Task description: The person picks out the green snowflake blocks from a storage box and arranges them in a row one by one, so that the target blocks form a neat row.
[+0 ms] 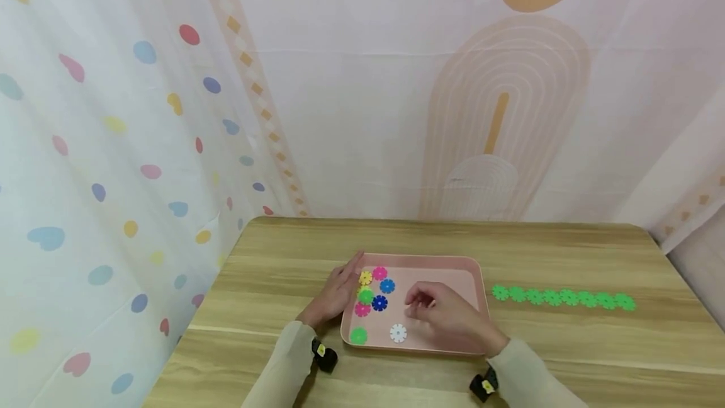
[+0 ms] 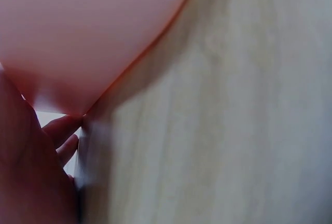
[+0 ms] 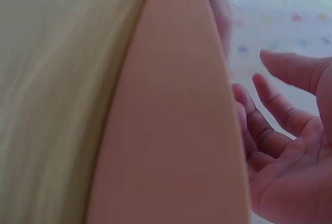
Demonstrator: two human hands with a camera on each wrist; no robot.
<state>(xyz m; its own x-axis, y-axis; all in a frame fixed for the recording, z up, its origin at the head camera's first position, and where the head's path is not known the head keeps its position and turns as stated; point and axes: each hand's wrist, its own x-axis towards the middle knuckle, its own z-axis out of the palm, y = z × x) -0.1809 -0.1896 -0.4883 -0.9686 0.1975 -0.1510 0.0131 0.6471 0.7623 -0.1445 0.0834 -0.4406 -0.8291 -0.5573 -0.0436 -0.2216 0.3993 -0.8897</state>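
Observation:
A shallow pink tray [image 1: 438, 272] holds several small notched plastic discs. My left hand [image 1: 333, 296] rests along its left wall, fingers extended towards the far left corner; in the left wrist view those fingers [image 2: 63, 129] lie against the tray's outside. Over the tray's right half hovers my right hand [image 1: 444, 312], its fingers loosely bent. The right wrist view shows its thumb [image 3: 293, 69] apart from the fingers, with nothing between them. Nearest to that hand is a white disc [image 1: 398, 338]. A green disc [image 1: 359, 336] lies in the near left corner.
Pink, yellow, green and blue discs [image 1: 387, 286] cluster on the tray's left side, some overlapping. Right of the tray, a row of joined green discs [image 1: 552, 298] lies on the wooden table [image 1: 294, 244]. Patterned curtains [image 1: 351, 112] hang behind and to the left.

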